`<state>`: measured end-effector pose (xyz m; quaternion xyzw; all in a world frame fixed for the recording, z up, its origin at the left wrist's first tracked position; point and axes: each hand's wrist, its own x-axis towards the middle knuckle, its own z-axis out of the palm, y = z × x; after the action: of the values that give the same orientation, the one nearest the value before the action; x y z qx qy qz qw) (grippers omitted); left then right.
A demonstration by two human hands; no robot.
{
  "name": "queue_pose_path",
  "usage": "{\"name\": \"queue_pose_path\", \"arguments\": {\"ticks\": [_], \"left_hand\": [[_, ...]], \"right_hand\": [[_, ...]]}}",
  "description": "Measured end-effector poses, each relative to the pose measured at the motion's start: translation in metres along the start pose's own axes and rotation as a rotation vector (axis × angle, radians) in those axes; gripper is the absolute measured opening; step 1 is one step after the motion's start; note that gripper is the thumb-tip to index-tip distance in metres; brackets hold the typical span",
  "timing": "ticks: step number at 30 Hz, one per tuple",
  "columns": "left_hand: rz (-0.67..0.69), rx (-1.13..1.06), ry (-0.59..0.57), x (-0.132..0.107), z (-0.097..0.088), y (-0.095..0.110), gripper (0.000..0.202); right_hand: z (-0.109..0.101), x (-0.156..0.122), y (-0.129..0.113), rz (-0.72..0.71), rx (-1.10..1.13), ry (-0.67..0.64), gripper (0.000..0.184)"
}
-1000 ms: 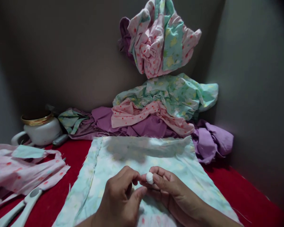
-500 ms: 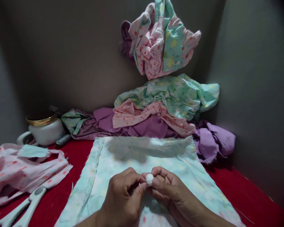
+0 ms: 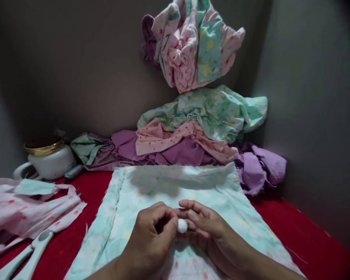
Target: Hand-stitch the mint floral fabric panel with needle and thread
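The white ball sits between left grip and right grip.

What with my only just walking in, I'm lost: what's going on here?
A person's left hand, thumb and finger pinched together, is beside the right hand. A small white round thing sits between them, above a pale green printed cloth spread on a red surface. Scissors lie to the left.

This is looking like a small sewing or craft corner, perhaps in a home: grey walls are meeting behind heaped fabrics, scissors are lying by pink cloth, and a white mug is standing nearby.
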<state>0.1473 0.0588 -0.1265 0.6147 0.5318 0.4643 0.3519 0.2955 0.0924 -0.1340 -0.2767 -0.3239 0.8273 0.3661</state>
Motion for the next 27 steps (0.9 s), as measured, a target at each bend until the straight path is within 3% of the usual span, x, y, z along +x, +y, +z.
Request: {"name": "queue_pose_path", "arguments": {"ticks": [3, 8, 14, 21, 24, 27], "left_hand": [[-0.034, -0.031, -0.011, 0.001, -0.001, 0.002, 0.022], [-0.104, -0.121, -0.028, 0.003, -0.003, 0.005, 0.021], [-0.155, -0.093, 0.089, 0.004, -0.005, 0.003, 0.019], [-0.156, -0.065, 0.108, 0.004, -0.006, 0.001, 0.019], [-0.172, -0.065, 0.100, 0.004, -0.006, 0.001, 0.019], [-0.195, -0.092, 0.075, 0.003, -0.005, 0.000, 0.020]], "right_hand": [[-0.001, 0.000, 0.002, -0.011, -0.097, -0.035, 0.038], [-0.001, 0.002, 0.005, -0.051, -0.146, -0.028, 0.027], [0.000, 0.000, 0.004, -0.063, -0.121, -0.021, 0.025], [0.001, -0.005, -0.004, -0.041, -0.153, 0.001, 0.032], [-0.004, -0.005, -0.012, -0.031, -0.263, 0.035, 0.031], [-0.013, -0.002, -0.020, -0.150, -0.544, 0.096, 0.023]]}}
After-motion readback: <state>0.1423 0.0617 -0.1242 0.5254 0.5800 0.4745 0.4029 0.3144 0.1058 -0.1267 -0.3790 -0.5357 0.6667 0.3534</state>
